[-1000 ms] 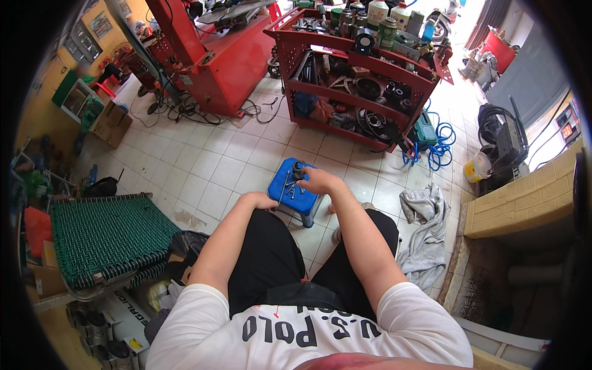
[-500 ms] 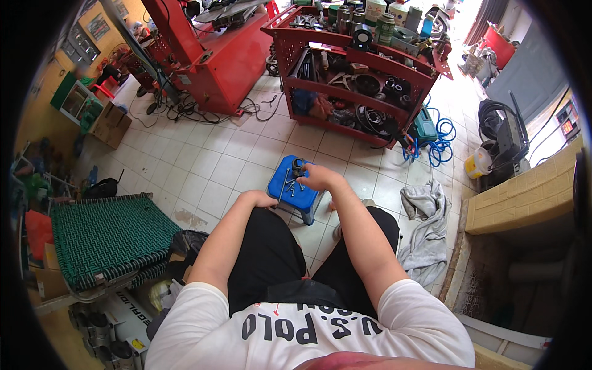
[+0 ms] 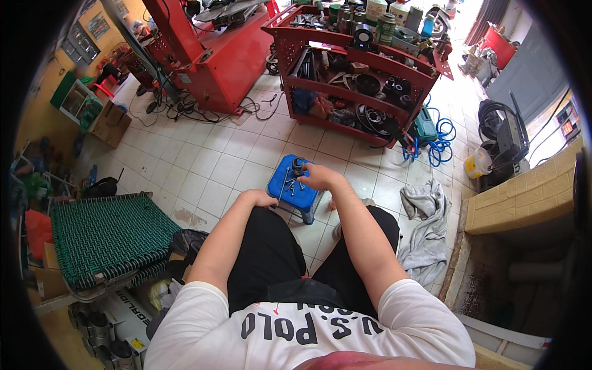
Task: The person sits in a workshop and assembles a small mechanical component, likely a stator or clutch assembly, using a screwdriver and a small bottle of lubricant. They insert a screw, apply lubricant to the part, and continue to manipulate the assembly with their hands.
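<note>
A blue plastic stool stands in front of my knees. On its top lie a long thin metal wrench and several small metal pieces, too small to name. My right hand reaches over the stool's right side, thumb and forefinger bent around a dark round metal part with a ring-shaped top. My left hand rests on my left knee, fingers stretched toward the stool's near left corner, close to the wrench's lower end. It seems to hold nothing.
Beyond the stool stands a red tool cart loaded with cans and parts, beside a red machine. Blue hose coils at its right. A grey cloth lies on the tiles; a green woven seat is at left.
</note>
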Motion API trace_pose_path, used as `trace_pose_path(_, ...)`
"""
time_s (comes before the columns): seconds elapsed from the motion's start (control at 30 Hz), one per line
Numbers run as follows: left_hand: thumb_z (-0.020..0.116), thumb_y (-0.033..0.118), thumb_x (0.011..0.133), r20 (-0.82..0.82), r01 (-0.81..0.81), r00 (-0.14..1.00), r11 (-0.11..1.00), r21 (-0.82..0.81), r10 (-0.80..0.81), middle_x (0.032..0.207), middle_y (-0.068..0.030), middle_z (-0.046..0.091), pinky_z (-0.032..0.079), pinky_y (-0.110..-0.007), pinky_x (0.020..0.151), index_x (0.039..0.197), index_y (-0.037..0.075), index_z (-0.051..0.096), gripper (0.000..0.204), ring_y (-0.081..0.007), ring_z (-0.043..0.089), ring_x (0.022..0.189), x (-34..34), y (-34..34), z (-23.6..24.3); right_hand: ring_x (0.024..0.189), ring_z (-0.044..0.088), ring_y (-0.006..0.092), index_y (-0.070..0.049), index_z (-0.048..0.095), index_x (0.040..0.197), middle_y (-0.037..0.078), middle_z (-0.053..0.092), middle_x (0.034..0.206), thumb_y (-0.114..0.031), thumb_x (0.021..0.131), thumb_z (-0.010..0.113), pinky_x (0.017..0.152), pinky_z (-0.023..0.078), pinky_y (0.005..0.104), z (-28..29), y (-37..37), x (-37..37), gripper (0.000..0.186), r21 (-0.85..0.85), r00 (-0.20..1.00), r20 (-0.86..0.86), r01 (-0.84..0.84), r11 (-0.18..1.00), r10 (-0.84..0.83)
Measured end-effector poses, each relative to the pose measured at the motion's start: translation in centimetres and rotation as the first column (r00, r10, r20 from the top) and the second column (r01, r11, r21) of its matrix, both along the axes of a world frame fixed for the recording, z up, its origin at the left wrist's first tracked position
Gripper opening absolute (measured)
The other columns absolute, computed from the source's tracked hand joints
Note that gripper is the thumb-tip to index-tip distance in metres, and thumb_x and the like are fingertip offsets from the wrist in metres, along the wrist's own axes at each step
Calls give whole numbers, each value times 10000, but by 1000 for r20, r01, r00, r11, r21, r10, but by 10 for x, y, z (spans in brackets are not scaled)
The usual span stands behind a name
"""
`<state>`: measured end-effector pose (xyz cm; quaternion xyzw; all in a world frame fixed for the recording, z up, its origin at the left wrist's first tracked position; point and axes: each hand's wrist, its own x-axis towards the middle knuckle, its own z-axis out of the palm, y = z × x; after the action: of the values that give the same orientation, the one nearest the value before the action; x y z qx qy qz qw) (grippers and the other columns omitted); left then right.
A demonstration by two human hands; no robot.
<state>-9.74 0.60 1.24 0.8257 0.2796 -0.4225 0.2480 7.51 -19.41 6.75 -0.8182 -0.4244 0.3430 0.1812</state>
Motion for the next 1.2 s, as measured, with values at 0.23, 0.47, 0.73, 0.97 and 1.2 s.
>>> trace_pose_path(0.23,684,576,796,27,-12,1000,1000,-10,12,1046,-106,743,517,-392,915,986,106,770,514,-264,688,964,-1,1,-4,1224,621,365,-17,533,1418,222,647,1324,-458,918,681,1034,489,428,-2,1,1,683,-5,1000,-10,-8,1000,8)
trace_pose_path(0.47,674,584,804,35,31,999,999,6,-31,1052,-112,749,525,-403,912,944,110,785,507,-276,696,964,-1,7,-15,1225,619,370,-11,526,1420,226,646,1321,-463,919,672,1033,489,429,1,0,1,690,-1,1000,-5,-24,1000,24)
trace_pose_path(0.73,676,577,811,37,4,999,1000,-6,-3,1052,-124,755,531,-405,915,968,105,798,513,-290,707,960,-1,6,-13,1220,620,376,-6,546,1393,232,646,1315,-460,923,665,1030,492,434,-1,1,1,664,14,1000,-5,-16,1000,16)
trace_pose_path(0.97,636,534,872,139,139,980,990,16,-140,1043,-158,753,543,-402,891,1007,58,782,515,-308,706,948,5,-6,15,1203,630,377,-27,577,1366,229,658,1295,-475,909,676,1021,495,435,-1,-1,3,647,11,1000,-2,-14,1000,14)
trace_pose_path(1.2,648,451,885,539,-85,838,996,-17,81,1086,-178,743,538,-446,913,1096,38,725,470,-348,700,1049,84,6,54,1131,651,421,-27,585,1340,275,688,1185,-477,926,666,980,507,437,-14,1,7,617,111,999,20,-44,993,42)
